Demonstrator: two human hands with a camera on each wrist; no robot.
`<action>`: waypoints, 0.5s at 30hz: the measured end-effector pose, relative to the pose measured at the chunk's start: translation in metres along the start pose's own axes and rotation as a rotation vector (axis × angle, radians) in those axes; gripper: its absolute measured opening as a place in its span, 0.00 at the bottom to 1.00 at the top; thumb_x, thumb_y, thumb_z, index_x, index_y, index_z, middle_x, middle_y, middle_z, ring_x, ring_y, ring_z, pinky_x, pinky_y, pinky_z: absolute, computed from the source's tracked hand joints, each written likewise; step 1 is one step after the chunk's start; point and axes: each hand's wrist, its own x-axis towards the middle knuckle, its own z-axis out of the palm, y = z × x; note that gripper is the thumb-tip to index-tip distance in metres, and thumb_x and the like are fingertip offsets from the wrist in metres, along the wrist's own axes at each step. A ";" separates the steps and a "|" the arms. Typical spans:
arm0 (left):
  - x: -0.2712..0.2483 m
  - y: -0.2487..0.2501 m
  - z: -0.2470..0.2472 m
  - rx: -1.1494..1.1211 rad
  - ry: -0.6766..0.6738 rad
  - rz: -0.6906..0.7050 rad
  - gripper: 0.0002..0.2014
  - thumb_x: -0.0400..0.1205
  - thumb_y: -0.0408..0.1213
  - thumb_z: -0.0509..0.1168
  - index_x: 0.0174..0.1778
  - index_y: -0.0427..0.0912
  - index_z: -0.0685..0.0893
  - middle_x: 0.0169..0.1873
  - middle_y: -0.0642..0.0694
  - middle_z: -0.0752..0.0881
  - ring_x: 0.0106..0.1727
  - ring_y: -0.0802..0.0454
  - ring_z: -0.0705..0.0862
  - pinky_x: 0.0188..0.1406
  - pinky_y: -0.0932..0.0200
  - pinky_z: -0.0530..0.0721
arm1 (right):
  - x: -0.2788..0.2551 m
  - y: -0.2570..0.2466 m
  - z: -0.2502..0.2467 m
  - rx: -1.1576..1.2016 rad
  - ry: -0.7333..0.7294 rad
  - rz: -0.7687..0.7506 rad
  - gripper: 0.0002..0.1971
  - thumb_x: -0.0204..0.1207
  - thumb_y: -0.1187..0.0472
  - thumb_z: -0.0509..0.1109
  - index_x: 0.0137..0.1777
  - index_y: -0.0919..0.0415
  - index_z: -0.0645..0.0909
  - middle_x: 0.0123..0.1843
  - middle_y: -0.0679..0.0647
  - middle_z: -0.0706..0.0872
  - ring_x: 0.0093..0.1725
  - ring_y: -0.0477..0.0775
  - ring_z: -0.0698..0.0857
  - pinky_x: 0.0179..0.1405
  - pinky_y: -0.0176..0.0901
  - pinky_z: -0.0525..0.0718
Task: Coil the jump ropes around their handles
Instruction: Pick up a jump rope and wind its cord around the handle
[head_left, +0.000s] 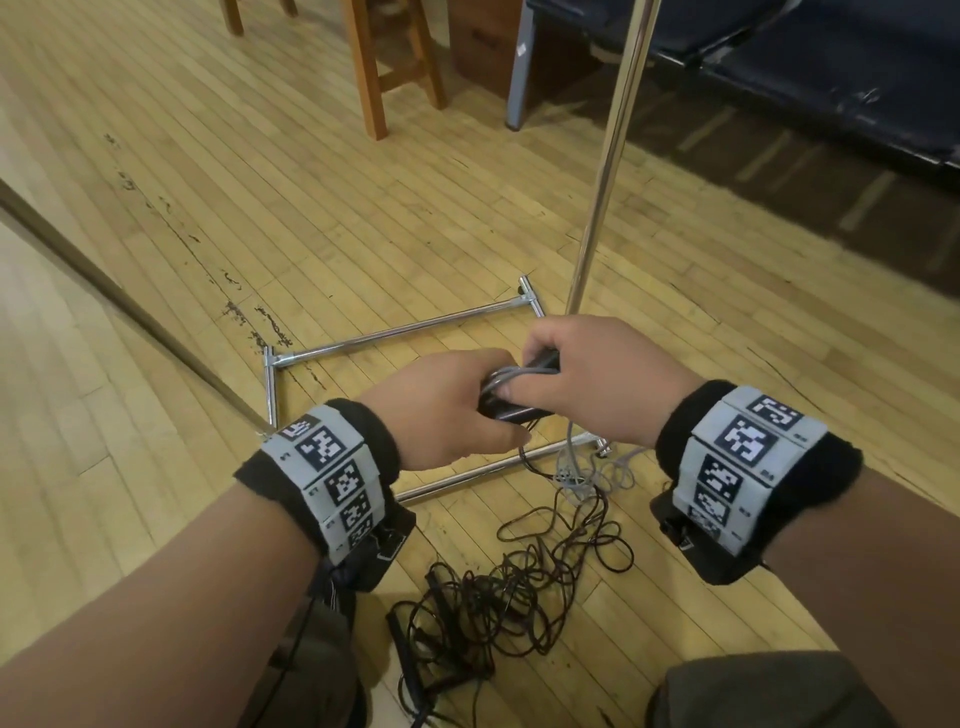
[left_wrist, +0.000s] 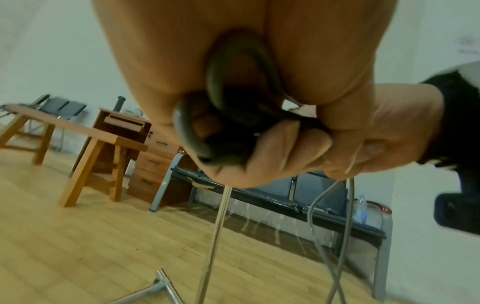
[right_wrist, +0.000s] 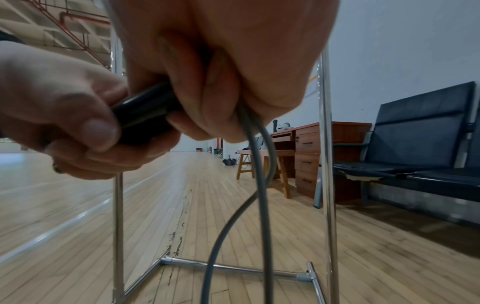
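My left hand (head_left: 447, 400) grips a pair of black jump-rope handles (head_left: 511, 410), held level in front of me above the floor. My right hand (head_left: 587, 374) closes its fingers on the grey rope (right_wrist: 259, 185), a few turns of which lie across the handles (right_wrist: 145, 115). The rest of the grey rope (head_left: 576, 467) hangs down in two strands to the floor. In the left wrist view a dark loop of rope (left_wrist: 221, 86) sits against the palm. A tangle of thin dark jump ropes (head_left: 493, 613) lies on the floor near my knees.
A chrome rack base (head_left: 395, 332) with an upright pole (head_left: 608, 171) stands on the wooden floor just beyond my hands. Wooden stool legs (head_left: 374, 67), a desk (right_wrist: 309, 156) and a dark bench (head_left: 831, 78) stand farther back.
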 end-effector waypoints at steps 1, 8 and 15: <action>0.000 -0.001 0.000 0.056 0.000 0.007 0.12 0.80 0.52 0.76 0.49 0.64 0.77 0.34 0.57 0.84 0.32 0.64 0.83 0.26 0.69 0.72 | 0.000 0.002 -0.003 0.007 -0.004 0.000 0.16 0.74 0.35 0.75 0.45 0.46 0.81 0.37 0.48 0.89 0.36 0.50 0.87 0.34 0.49 0.85; 0.000 -0.008 0.001 0.122 -0.018 0.004 0.09 0.82 0.51 0.73 0.52 0.61 0.79 0.36 0.56 0.85 0.35 0.62 0.82 0.30 0.65 0.72 | -0.001 0.008 -0.016 -0.152 -0.050 -0.082 0.11 0.81 0.36 0.67 0.49 0.41 0.84 0.36 0.45 0.87 0.35 0.44 0.85 0.35 0.47 0.84; -0.007 -0.002 0.003 -0.168 -0.116 0.032 0.11 0.84 0.46 0.75 0.56 0.58 0.80 0.29 0.60 0.84 0.27 0.70 0.82 0.25 0.76 0.75 | -0.007 0.005 -0.004 0.118 0.066 -0.050 0.27 0.89 0.40 0.56 0.43 0.61 0.82 0.40 0.62 0.88 0.39 0.62 0.86 0.47 0.66 0.88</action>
